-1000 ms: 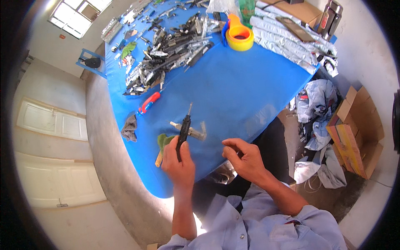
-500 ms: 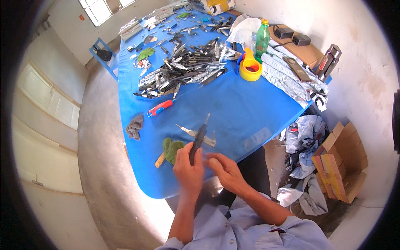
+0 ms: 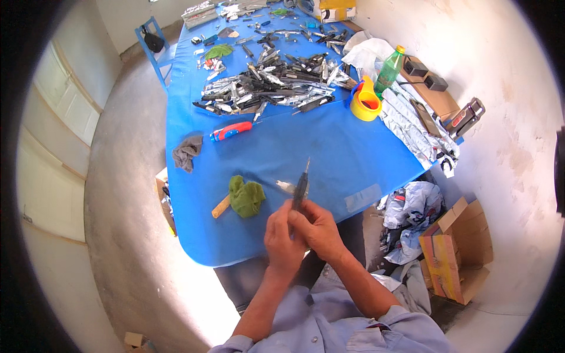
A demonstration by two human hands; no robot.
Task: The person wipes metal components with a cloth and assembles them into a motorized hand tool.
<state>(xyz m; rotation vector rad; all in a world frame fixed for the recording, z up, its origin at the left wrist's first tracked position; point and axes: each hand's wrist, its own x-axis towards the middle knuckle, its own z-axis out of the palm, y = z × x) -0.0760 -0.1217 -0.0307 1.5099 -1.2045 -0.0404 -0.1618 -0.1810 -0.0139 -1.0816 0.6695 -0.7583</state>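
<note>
A slim black cylindrical part (image 3: 301,190) with a thin metal rod at its tip points up and away from me. My left hand (image 3: 283,238) is closed around its lower end. My right hand (image 3: 319,228) is pressed against the same end, fingers curled on it; the part's bottom is hidden by both hands. On the table just behind it lies a silver part (image 3: 286,186), partly covered. To the left is a crumpled green cloth (image 3: 247,197) over a yellowish wooden handle (image 3: 221,206). Farther off lies a red and blue screwdriver-like tool (image 3: 231,131).
A big pile of black and silver parts (image 3: 276,85) covers the middle of the blue table (image 3: 329,144). A grey rag (image 3: 187,153) lies at the left edge. Yellow tape (image 3: 366,107), a green bottle (image 3: 389,69) and a flask (image 3: 465,118) stand right. An open carton (image 3: 444,267) sits below.
My right hand has closed in on the black part, joining my left hand. The part now stands farther right, over the silver part. The view has shifted.
</note>
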